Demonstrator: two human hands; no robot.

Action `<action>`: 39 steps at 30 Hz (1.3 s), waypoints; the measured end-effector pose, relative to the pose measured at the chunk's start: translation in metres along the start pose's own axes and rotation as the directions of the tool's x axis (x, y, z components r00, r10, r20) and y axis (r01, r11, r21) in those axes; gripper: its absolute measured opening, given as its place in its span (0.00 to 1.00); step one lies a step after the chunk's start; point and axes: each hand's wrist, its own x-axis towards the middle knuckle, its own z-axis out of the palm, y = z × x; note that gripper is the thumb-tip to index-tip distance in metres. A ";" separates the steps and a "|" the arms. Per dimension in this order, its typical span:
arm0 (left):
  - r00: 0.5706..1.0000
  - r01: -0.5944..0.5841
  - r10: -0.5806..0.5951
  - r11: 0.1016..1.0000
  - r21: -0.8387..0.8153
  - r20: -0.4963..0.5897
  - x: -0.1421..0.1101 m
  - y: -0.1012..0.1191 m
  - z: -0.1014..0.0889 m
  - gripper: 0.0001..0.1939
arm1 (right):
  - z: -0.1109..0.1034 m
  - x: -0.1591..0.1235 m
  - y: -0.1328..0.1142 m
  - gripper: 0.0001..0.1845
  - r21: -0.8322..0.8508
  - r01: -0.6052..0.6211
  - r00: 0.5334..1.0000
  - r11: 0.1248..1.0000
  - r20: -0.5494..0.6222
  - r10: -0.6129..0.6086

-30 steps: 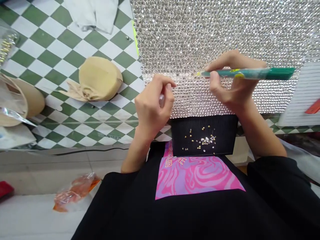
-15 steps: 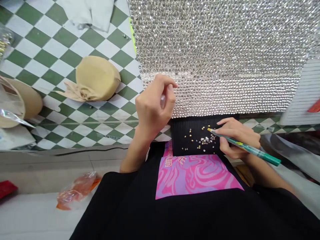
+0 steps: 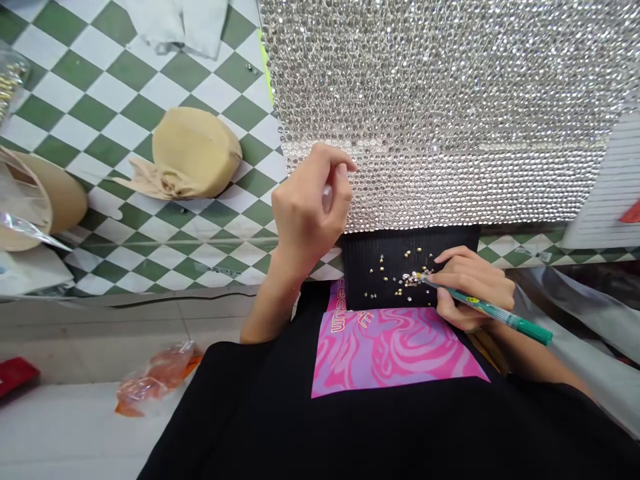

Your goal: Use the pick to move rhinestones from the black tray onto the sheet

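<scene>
My right hand point(image 3: 473, 287) grips a green pen-shaped picker point(image 3: 500, 314). Its yellowish tip is down among loose rhinestones point(image 3: 413, 279) on a ribbed black tray point(image 3: 360, 267). Some stones there show silver faces, others gold backs. My left hand point(image 3: 314, 207) is closed, thumb and forefinger curled together, and rests at the lower left edge of a sheet point(image 3: 450, 120) covered in rows of silver rhinestones. Whether something small sits between those fingers is hidden.
A beige cloth-wrapped round bundle point(image 3: 195, 153) lies on the green-and-white checked tabletop point(image 3: 120, 87). Farther left stands a tan tub point(image 3: 55, 197) with clear plastic in it. White cloth point(image 3: 195, 23) is at the back, lined paper point(image 3: 605, 187) at the right. An orange plastic bag point(image 3: 155, 380) lies below.
My right hand has moved slightly left and down, bringing the picker's tip from the tray's upper area into the rhinestone pile. The left hand has stayed in place.
</scene>
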 end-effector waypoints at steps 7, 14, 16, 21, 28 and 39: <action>1.000 0.001 -0.001 1.000 -0.005 -0.004 -0.001 -0.001 0.001 0.10 | -0.001 0.002 0.002 0.09 -0.020 0.017 1.000 1.000 0.010 -0.017; 1.000 0.000 -0.001 1.000 -0.025 -0.023 0.001 0.000 0.001 0.10 | -0.001 0.001 0.003 0.09 -0.022 0.022 1.000 1.000 0.013 -0.022; 1.000 0.007 -0.008 1.000 -0.020 -0.017 0.001 0.001 0.000 0.10 | -0.002 0.000 0.003 0.09 -0.019 0.021 1.000 1.000 0.013 -0.021; 1.000 0.006 -0.006 1.000 -0.012 -0.011 0.001 0.001 0.000 0.10 | -0.002 0.000 0.002 0.09 -0.014 0.008 1.000 1.000 -0.014 -0.008; 1.000 0.016 -0.016 1.000 -0.017 -0.005 0.001 0.002 -0.001 0.09 | -0.007 0.008 0.004 0.11 -0.031 0.029 0.999 0.999 -0.037 -0.030; 0.998 -0.049 0.049 0.999 -0.008 -0.030 0.002 -0.002 0.000 0.11 | -0.012 0.084 0.050 0.09 -0.126 0.055 0.967 0.990 -0.240 -0.084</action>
